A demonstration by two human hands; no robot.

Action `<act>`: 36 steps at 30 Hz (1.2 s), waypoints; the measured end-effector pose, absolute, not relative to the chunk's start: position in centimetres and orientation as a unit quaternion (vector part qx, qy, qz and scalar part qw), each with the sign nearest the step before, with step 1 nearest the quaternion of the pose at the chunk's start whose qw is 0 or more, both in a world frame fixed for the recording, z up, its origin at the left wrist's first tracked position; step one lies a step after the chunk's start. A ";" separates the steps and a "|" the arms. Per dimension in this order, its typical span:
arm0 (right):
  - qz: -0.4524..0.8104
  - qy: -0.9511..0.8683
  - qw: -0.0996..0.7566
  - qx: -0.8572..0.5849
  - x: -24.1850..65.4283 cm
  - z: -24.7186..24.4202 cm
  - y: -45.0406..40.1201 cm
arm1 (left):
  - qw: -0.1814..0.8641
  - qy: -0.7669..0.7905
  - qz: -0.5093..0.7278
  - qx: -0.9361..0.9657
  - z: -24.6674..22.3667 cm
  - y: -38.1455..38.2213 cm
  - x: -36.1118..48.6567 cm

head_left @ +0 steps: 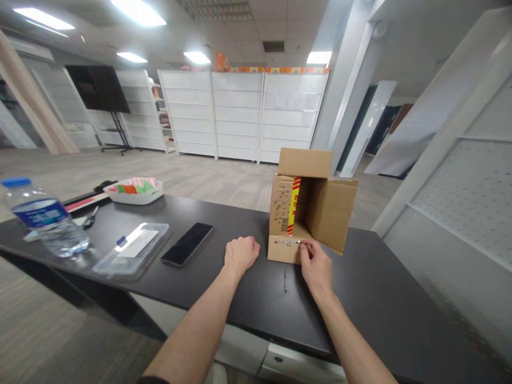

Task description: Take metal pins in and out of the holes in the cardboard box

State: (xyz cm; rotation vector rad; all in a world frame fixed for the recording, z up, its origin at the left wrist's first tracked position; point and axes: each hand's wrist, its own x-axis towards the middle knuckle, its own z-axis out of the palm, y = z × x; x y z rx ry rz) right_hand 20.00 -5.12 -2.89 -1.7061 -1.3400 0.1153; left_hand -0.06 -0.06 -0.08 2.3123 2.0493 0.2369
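A cardboard box [284, 249] stands on the dark desk with its opening towards me and its flaps spread. A row of small silvery heads [287, 242] runs along its lower front flap, and more are scattered on its left flap [281, 205]. At the right end of that row, my right hand [317, 265] pinches with thumb and fingertips; whatever is between them is too small to name. Left of the box, my left hand [242, 253] rests on the desk as a closed fist, its inside hidden. A thin metal nail-like piece [285, 281] lies between the hands.
A black phone [188, 244] and a clear plastic case [134, 248] lie on the desk [384, 298] to the left. Beyond them are a water bottle [46, 218], a pen [91, 217] and a white basket [136, 198] of colourful packets. White shelving [238, 114] lines the back.
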 end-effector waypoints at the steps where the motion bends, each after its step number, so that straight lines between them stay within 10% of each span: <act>1: 0.046 -0.542 0.473 -0.693 20.0 -2.9 -5.2 | 0.019 0.659 0.079 0.748 -0.1 0.0 -0.1; 36: 0.068 -0.597 0.431 -0.673 19.5 -2.2 -6.3 | 0.020 0.661 0.074 0.747 0.0 -0.1 -0.1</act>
